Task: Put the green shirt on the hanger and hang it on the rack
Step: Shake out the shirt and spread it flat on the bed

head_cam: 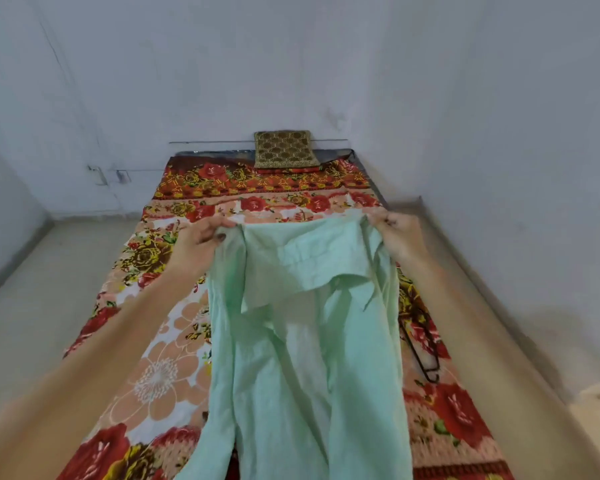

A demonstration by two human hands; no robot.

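Note:
A pale green shirt [305, 341] hangs stretched out in front of me over the bed. My left hand [201, 240] pinches its top left corner and my right hand [395, 233] pinches its top right corner. The top edge folds forward between them and the rest drops toward me. A thin dark hanger [426, 355] lies on the bedspread just right of the shirt, partly hidden behind the cloth. No rack is in view.
The bed has a red and orange floral bedspread [160, 375]. A small gold patterned cushion [284, 148] leans at the far end against the white wall. Beige floor [32, 289] runs on the left, and a ledge along the wall on the right.

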